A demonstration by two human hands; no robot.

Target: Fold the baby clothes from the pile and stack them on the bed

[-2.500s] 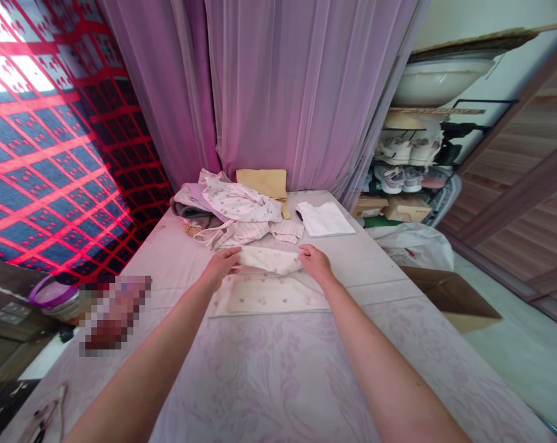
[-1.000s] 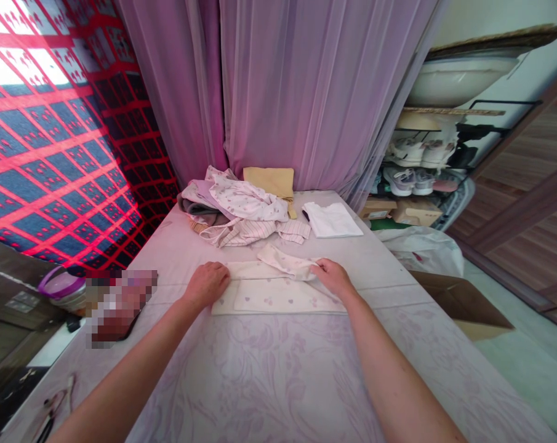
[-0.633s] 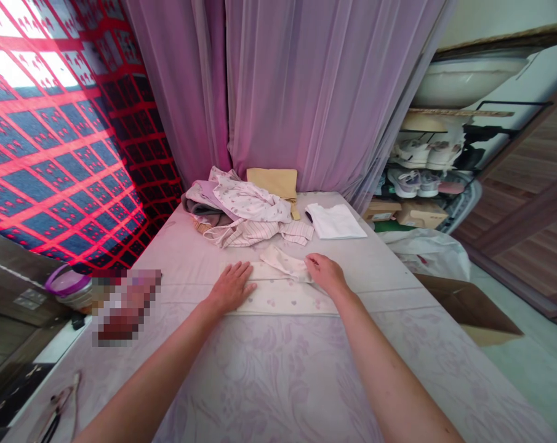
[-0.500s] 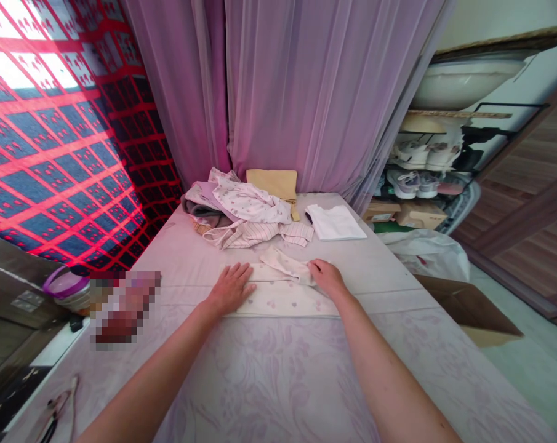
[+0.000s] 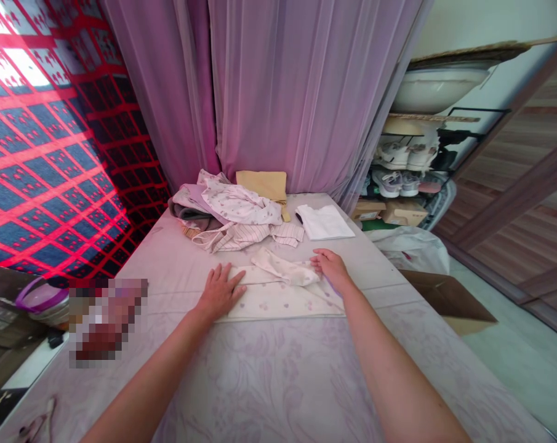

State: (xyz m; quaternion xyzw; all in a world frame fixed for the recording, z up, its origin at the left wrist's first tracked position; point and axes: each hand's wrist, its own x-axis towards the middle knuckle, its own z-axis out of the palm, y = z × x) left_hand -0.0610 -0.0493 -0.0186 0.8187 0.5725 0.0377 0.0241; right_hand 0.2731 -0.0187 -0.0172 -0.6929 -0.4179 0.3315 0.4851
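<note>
A cream garment with small heart prints (image 5: 269, 303) lies folded into a wide strip on the bed. One narrow part of it, perhaps a sleeve, is folded over on top and looks rumpled. My left hand (image 5: 220, 292) rests flat on the strip's left end, fingers spread. At the upper right end, my right hand (image 5: 332, 269) is beside the folded-over part, its fingers loosely apart and touching or just off the cloth. Beyond the garment lies a heap of clothes (image 5: 241, 200), with a striped piece (image 5: 236, 235) at its front.
A folded white cloth (image 5: 327, 221) and a folded yellow cloth (image 5: 262, 184) lie toward the far edge of the bed (image 5: 278, 381). A purple curtain (image 5: 306, 92) hangs behind. An open cardboard box (image 5: 444, 301) and a shoe rack (image 5: 393, 166) stand to the right.
My right hand has loosened from the folded-over part, its fingers opening. My left hand stays flat on the garment. The whole view has shifted slightly.
</note>
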